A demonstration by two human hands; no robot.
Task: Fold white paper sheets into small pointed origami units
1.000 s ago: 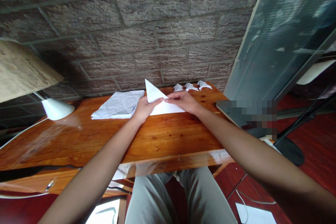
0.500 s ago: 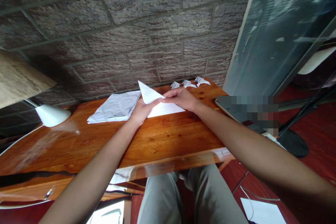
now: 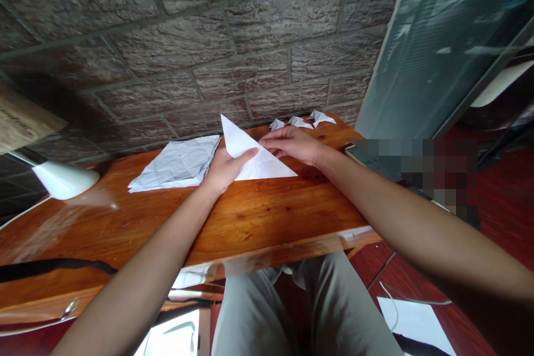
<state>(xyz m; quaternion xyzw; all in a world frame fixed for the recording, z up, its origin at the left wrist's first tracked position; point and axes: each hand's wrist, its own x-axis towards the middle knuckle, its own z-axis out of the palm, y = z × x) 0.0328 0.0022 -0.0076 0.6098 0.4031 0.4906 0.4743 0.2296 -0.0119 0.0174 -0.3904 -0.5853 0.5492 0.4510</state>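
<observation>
A white sheet of paper folded into a triangle [image 3: 254,157] lies on the wooden table [image 3: 258,217], one corner pointing up toward the wall. My left hand [image 3: 225,168] pins its left part, thumb on top and fingers curled under the edge. My right hand [image 3: 294,143] rests on the paper's upper right edge, fingers bent and pressed down on the fold.
A stack of crumpled white sheets [image 3: 175,162] lies left of the triangle. Three small folded paper figures [image 3: 301,120] sit at the back by the brick wall. A white lamp head [image 3: 62,179] is at the left, a dark flat device [image 3: 371,154] at the right edge.
The triangle has been flattened further onto the table and shows a longer lower edge. Both hands stay on it, the right one shifted slightly back; the view has tilted down a little.
</observation>
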